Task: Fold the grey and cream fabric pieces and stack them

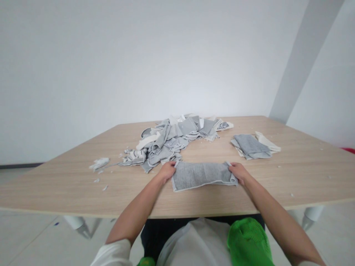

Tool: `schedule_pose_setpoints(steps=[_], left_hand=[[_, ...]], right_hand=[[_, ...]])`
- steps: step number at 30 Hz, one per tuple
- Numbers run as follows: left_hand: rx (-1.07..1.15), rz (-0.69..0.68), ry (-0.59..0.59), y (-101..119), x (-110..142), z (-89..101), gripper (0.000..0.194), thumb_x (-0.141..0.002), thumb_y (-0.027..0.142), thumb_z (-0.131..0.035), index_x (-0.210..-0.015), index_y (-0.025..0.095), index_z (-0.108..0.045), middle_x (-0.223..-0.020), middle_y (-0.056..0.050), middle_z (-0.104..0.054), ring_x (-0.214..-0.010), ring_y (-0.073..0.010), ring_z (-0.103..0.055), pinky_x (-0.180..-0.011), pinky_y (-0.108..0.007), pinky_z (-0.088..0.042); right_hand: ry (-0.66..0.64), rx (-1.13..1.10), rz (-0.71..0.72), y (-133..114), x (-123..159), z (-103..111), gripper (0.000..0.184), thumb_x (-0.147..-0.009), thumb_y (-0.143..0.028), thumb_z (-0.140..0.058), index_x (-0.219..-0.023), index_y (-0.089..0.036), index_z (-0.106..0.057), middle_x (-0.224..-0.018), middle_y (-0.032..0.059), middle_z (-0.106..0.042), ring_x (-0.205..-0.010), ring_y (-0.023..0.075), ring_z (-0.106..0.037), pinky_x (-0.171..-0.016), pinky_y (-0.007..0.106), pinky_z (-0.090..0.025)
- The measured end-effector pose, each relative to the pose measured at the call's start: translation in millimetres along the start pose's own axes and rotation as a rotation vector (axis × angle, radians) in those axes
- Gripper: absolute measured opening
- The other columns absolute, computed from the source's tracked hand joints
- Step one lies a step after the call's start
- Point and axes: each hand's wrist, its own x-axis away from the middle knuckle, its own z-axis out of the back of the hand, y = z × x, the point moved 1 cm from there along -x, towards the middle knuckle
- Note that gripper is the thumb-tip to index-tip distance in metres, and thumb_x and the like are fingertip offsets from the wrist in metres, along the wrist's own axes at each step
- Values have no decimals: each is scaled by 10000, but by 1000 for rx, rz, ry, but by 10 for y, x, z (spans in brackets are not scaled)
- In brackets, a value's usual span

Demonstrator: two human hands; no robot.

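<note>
A grey cloth (203,174) with a pale stitched edge is stretched sideways between my hands, just above or on the table near its front edge. My left hand (168,170) pinches its upper left corner. At the upper right corner, my right hand (237,172) grips the cloth, which curls a little under those fingers. Beyond my left hand lies a loose heap of grey and cream cloths (169,138). To the right of the heap sits a smaller stack of grey and cream cloths (251,146).
The wooden table (299,170) reaches back to a white wall (177,59). White thread scraps (100,163) and bits of lint lie on its left side. A green knitted item (249,240) hangs by my lap below the front edge.
</note>
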Motion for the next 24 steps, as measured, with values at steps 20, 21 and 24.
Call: schedule_pose_setpoints(steps=[20, 21, 24], left_hand=[[-963, -95, -207, 99, 397, -264, 457, -744, 564, -511, -824, 143, -671, -892, -211, -669, -877, -340, -622, -723, -392, -430], [-970, -97, -212, 104, 393, -256, 408, -749, 512, -522, -823, 140, -673, -897, -214, -669, -882, -341, -623, -724, -392, -430], [-964, -102, -203, 133, 368, -213, 303, -762, 392, -522, -852, 145, -671, -920, -198, -673, -891, -318, -627, -735, -372, -432]], right_hand=[[102, 1043, 56, -293, 662, 29, 482, -794, -536, -458, -909, -106, -643, -966, 223, -649, -926, 347, -615, -747, 414, -428], [84, 1052, 43, -296, 683, 33, 465, -790, -519, -464, -891, -106, -652, -949, 221, -655, -911, 347, -620, -736, 412, -429], [71, 1059, 28, -306, 705, 45, 402, -795, -450, -459, -868, -113, -666, -921, 212, -669, -881, 328, -630, -707, 388, -432]])
